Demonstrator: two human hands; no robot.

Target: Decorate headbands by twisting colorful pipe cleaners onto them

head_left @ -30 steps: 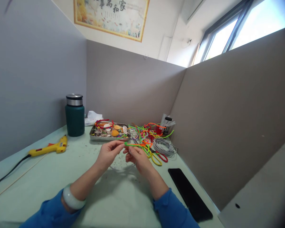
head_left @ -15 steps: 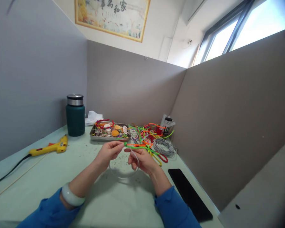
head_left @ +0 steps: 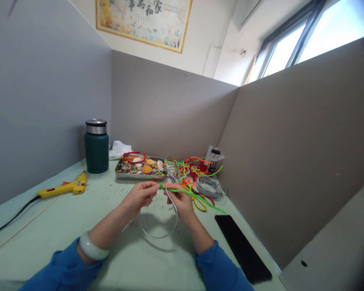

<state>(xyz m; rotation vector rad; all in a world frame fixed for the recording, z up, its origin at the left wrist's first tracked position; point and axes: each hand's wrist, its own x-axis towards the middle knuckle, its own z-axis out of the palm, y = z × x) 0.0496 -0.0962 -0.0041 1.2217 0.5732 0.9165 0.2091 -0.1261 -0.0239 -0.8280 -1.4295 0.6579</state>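
Observation:
A pale wire ring [head_left: 158, 237] hangs below my two hands, with a green pipe cleaner [head_left: 210, 203] wrapped around its top. My left hand [head_left: 142, 197] is closed, pinching the ring at the left of the green wrap. Close by on the right, my right hand [head_left: 182, 203] has its fingers bent together at the wrap, gripping the pipe cleaner and the ring's top. The green free end runs right, across that hand, toward a black strip. Some orange pipe cleaner shows at the wrap. My right fingertips are partly hidden.
Behind my hands stands a metal tray [head_left: 141, 177] of shells and beads. Tangled pipe cleaners [head_left: 185, 169], a coil of grey wire [head_left: 210, 188] and yellow-handled scissors [head_left: 201, 205] lie right. A yellow glue gun [head_left: 63, 188] and green flask [head_left: 96, 151] are left; the black strip [head_left: 242, 248] lies right.
My right fingers have closed in at the wrap. The green free end now stretches farther right over my right hand, and the ring hangs slightly lower. My left hand has barely moved.

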